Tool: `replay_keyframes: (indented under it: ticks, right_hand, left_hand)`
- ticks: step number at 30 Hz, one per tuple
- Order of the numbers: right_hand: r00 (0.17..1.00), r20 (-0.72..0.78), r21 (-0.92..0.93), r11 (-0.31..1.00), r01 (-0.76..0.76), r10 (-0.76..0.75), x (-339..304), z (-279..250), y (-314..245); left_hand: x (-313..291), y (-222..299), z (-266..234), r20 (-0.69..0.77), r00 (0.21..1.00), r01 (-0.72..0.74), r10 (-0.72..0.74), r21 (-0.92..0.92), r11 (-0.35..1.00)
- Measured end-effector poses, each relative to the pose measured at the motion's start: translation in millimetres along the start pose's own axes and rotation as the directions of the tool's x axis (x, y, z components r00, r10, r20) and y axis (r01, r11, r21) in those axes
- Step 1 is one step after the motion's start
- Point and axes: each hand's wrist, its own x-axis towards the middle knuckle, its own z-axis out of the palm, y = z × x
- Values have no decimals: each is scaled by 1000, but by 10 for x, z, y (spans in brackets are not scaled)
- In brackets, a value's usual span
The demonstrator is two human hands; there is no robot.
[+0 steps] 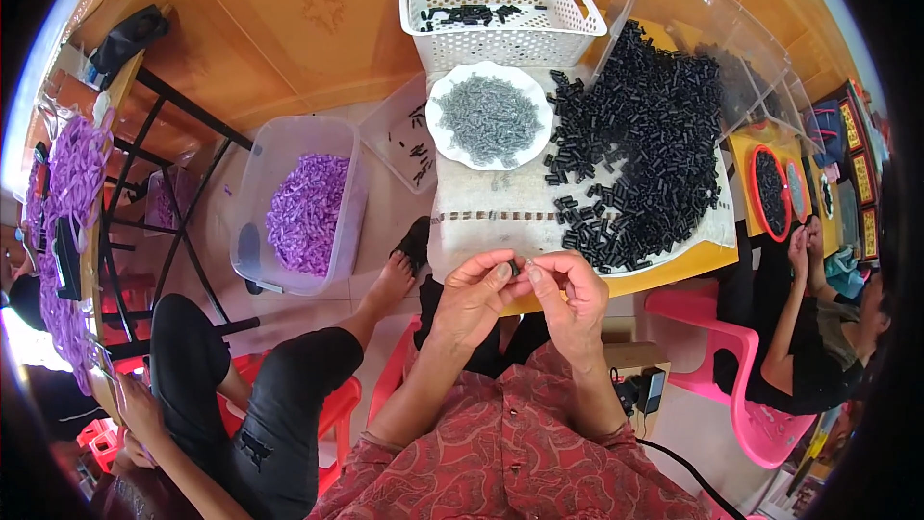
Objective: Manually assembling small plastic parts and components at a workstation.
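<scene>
My left hand (474, 300) pinches a small black plastic tube (514, 269) between thumb and fingers, just off the table's near edge. Close against it, my right hand (570, 304) is closed in a pinch too; a tiny pale bit shows at its fingertips, too small to name. Beyond my hands, a large heap of black tubes (654, 135) covers the right of the cloth (491, 231). A white scalloped plate (441, 146) at the back left of the table holds a mound of small clear-grey pieces (489, 120).
Behind the plate stands a white perforated basket (500, 46) with some black tubes. A clear bin (770, 58) lies tipped behind the heap. Left on the floor, a clear tub (354, 231) holds purple pieces. People sit at both sides; a pink chair (741, 366) stands right.
</scene>
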Motion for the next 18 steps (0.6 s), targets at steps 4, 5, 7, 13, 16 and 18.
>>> replay_keyframes:
  ticks: [4,5,7,13,16,18]
  right_hand:
    - [999,22,-80,996,49,-48,-27,-25,-47]
    - [998,36,-100,994,54,-51,-29,-35,-27]
    - [997,48,-121,991,59,-53,-28,-30,11]
    - [999,17,-85,996,41,-40,-28,1,20]
    - [996,66,-119,991,63,-55,-6,16,-58]
    - [995,76,-130,989,72,-62,1,44,-85]
  left_hand:
    - [-9,26,6,-55,998,17,-20,-52,999]
    - [-12,44,3,-62,998,15,-19,-65,998]
    - [-5,53,13,-69,997,16,-22,-78,997]
    - [-15,63,64,-60,998,-8,2,-101,995]
    - [-17,66,65,-73,997,-18,10,-113,993]
    - [-22,71,57,-103,995,-5,-8,-126,992]
